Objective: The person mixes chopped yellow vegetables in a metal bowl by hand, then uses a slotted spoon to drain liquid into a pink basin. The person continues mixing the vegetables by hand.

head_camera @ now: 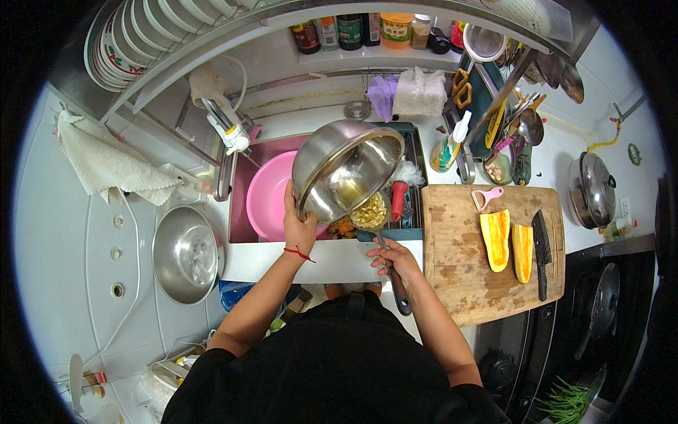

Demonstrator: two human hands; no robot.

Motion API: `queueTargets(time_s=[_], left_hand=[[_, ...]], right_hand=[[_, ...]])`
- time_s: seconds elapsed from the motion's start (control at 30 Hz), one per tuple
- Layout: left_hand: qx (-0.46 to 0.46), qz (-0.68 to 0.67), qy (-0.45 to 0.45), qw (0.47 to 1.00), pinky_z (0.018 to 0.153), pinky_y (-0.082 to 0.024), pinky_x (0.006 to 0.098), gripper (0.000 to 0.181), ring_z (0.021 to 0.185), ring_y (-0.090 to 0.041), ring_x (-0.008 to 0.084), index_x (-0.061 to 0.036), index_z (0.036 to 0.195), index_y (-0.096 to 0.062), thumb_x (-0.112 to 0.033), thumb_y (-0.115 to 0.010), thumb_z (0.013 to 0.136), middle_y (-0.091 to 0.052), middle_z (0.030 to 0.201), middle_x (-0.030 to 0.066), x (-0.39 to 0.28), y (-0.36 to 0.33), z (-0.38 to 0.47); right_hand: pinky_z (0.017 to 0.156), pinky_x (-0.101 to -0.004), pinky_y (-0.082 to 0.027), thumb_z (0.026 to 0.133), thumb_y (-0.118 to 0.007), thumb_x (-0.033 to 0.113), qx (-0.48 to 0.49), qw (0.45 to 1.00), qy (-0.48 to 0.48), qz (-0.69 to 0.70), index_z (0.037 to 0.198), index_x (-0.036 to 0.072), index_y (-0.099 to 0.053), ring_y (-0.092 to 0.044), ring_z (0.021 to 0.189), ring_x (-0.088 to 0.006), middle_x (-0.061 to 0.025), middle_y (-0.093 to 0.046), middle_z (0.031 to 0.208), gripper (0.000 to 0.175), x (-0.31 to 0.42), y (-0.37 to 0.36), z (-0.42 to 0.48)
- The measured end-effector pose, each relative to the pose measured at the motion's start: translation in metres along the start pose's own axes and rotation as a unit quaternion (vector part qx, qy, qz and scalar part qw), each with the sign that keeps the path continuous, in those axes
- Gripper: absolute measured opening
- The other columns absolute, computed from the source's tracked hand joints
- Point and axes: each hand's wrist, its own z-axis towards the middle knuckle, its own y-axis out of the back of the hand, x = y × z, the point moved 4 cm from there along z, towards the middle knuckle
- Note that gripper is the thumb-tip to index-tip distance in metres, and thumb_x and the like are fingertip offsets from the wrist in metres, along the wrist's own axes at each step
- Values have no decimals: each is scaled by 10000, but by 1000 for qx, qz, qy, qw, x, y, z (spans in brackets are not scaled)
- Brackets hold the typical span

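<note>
My left hand [300, 228] grips the near rim of a stainless steel bowl [339, 175], tilted to the right above the sink [239, 185]. A little yellowish liquid lies inside the bowl. In my right hand [394, 259] is the dark handle of a ladle or strainer [380, 233], whose head sits just below the bowl's lower lip. Pale seeds [369, 211], apparently pumpkin seeds, fill that head. Behind the steel bowl, a pink plastic basin [270, 196] stands in the sink, partly hidden. Orange scraps [341, 229] show beneath the bowl.
Right of the sink, a wooden cutting board [455, 254] bears two squash halves [495, 241], a pink peeler [488, 197] and a black knife [541, 254]. A faucet [233, 135] rises at the back left. A spray bottle [449, 146] stands behind the board. Another steel bowl [185, 254] is at left.
</note>
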Motion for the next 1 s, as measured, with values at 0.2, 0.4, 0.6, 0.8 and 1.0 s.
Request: queueTargets(time_s=[0.2, 0.4, 0.6, 0.8, 1.0], left_hand=[[8, 21, -7, 1000, 753, -436, 235, 811, 1003, -533, 208, -103, 1418, -135, 147, -453, 715, -388, 1327, 184, -12, -1, 0], [18, 10, -22, 1000, 853, -424, 269, 818, 1105, -500, 243, -107, 1422, -119, 156, -439, 717, -349, 1356, 209, -11, -1, 0], [33, 12, -11, 999, 950, -376, 299, 837, 1223, -401, 288, -107, 1423, -113, 171, -434, 703, -308, 1380, 215, -10, 0, -2], [27, -21, -31, 999, 1013, -323, 327, 869, 1288, -314, 295, -100, 1420, -121, 204, -434, 669, -287, 1394, 195, -14, -1, -4], [-5, -25, -61, 998, 1005, -314, 309, 836, 1261, -347, 260, -94, 1418, -141, 195, -413, 682, -320, 1381, 141, -12, 2, -1]], right_hand=[[526, -265, -509, 865, -448, 38, 3, 1000, 0, 5, 1211, 14, -462, -623, 700, -181, -149, -632, 943, 347, 1, 0, 0], [524, -270, -505, 866, -453, 47, 8, 1000, -2, 2, 1199, 26, -473, -623, 701, -183, -149, -634, 950, 334, 3, -1, 1], [536, -282, -510, 867, -456, 54, 3, 1000, -5, 0, 1189, 36, -479, -624, 703, -183, -147, -634, 955, 323, 4, -2, 0], [541, -284, -512, 869, -438, 41, -2, 1000, -6, -2, 1202, 34, -469, -623, 706, -184, -146, -633, 960, 334, 5, -2, 1], [516, -242, -463, 868, -453, 53, -10, 1000, -11, -6, 1215, 25, -465, -601, 687, -145, -128, -628, 955, 349, 9, -7, -4]])
